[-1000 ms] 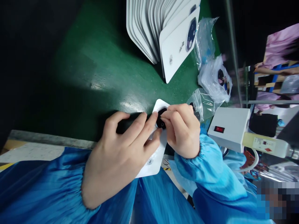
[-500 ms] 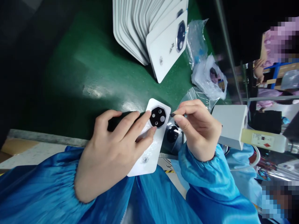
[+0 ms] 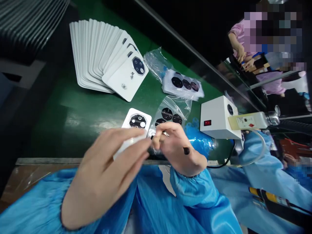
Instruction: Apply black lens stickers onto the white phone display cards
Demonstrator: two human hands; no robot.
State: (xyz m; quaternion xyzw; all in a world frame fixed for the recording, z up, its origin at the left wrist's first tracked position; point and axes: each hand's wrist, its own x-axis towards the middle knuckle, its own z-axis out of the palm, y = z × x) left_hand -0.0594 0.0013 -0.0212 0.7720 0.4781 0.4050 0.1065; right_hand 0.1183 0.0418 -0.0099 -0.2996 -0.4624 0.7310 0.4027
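Note:
A white phone back cover (image 3: 126,143) with a black camera lens plate (image 3: 137,121) lies near the table's front edge. My left hand (image 3: 107,172) hovers over its lower part, fingers stretched out and somewhat blurred; the thumb is hidden. Close to those fingertips, my right hand (image 3: 177,143) is closed in a pinch around what looks like a small black piece (image 3: 152,137), mostly hidden. Another small dark piece (image 3: 186,150) sits on the heel of that hand. Just beyond the right hand, a clear bag (image 3: 179,102) holds several black lens plates (image 3: 167,113).
Many white back covers (image 3: 97,58) lie fanned out at the back left. Wrapped lens plates (image 3: 181,86) lie at the back. A white box with a red switch (image 3: 212,113), a yellowish bottle (image 3: 248,121) and blue plastic (image 3: 200,139) stand right. Co-workers' hands (image 3: 241,55) show beyond.
My left hand has lifted off the cover, and my right hand has come in beside its fingertips. The view has turned, showing more of the box and bag.

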